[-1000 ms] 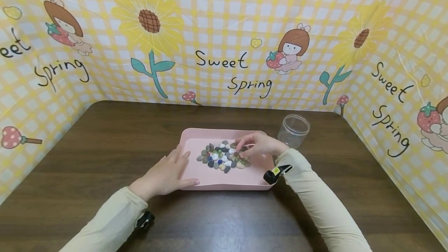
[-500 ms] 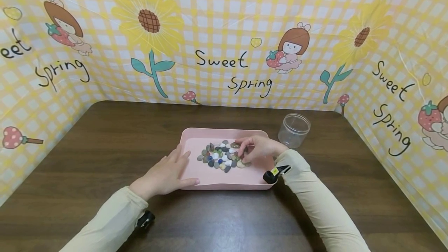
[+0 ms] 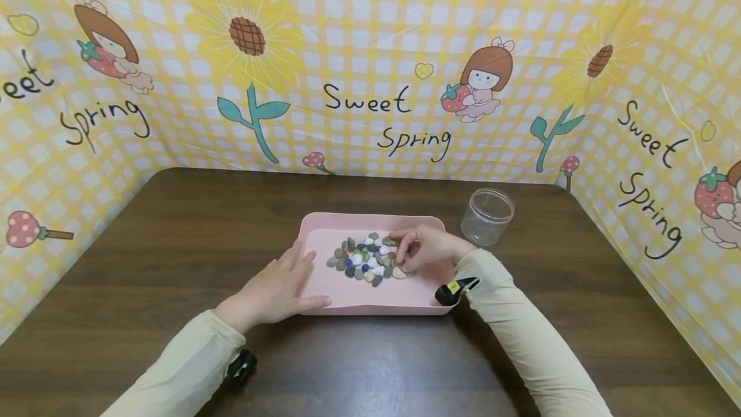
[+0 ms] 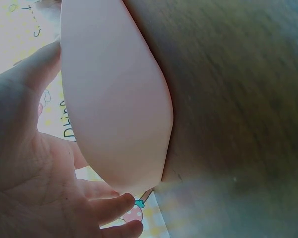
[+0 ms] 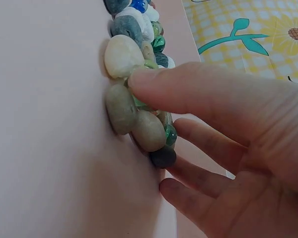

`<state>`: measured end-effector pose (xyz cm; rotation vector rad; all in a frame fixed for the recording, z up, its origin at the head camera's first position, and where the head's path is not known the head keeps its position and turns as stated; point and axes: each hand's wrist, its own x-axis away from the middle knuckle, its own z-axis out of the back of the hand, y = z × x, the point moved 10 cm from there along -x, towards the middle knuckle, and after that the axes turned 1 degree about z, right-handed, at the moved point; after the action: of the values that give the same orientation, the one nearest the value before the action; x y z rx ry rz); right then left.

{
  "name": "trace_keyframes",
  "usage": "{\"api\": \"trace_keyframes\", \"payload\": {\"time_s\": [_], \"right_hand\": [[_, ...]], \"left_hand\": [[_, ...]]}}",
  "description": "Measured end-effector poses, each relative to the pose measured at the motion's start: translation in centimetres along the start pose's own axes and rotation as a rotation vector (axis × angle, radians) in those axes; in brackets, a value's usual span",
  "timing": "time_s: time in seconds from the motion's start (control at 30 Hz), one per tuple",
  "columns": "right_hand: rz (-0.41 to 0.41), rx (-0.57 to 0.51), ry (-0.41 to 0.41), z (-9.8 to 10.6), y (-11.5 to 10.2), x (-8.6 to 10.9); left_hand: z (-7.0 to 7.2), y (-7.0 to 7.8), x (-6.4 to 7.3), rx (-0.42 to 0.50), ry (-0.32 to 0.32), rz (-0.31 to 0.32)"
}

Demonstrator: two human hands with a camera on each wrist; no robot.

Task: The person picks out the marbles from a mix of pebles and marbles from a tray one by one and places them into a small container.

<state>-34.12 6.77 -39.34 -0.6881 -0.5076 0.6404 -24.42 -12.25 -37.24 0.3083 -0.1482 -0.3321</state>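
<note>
A shallow pink tray (image 3: 341, 295) holds a pile of pebbles (image 3: 377, 280) in grey, white and tan, mixed with green and blue glass marbles. My left hand (image 3: 272, 291) rests at the tray's left front corner, fingers spread along the rim and thumb at the front edge. Over the pile's right side, my right hand (image 3: 431, 246) reaches down with thumb and index fingertips close together. In the right wrist view the thumb lies against a light green glass piece (image 5: 140, 102), beside a cream pebble (image 5: 123, 55); I cannot tell whether it is pinched.
A clear open jar (image 3: 488, 217) stands on the dark wooden table (image 3: 173, 243), just beyond the tray's right back corner. Yellow checked cloth (image 3: 370, 37) with printed sunflowers walls in the table's back and sides.
My right thumb and index finger have drawn closer together and lower into the right side of the pile. The left hand, tray and jar hold their places.
</note>
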Motion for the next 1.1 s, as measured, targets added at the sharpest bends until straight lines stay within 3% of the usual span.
{"api": "trace_keyframes", "payload": {"time_s": [0.27, 1.1], "right_hand": [[0.023, 0.065, 0.018, 0.14, -0.37, -0.1], [0.055, 0.097, 0.061, 0.52, -0.3, -0.22]], "left_hand": [[0.11, 0.08, 0.05, -0.002, -0.006, 0.005], [0.04, 0.01, 0.11, 0.016, -0.018, 0.023]]}}
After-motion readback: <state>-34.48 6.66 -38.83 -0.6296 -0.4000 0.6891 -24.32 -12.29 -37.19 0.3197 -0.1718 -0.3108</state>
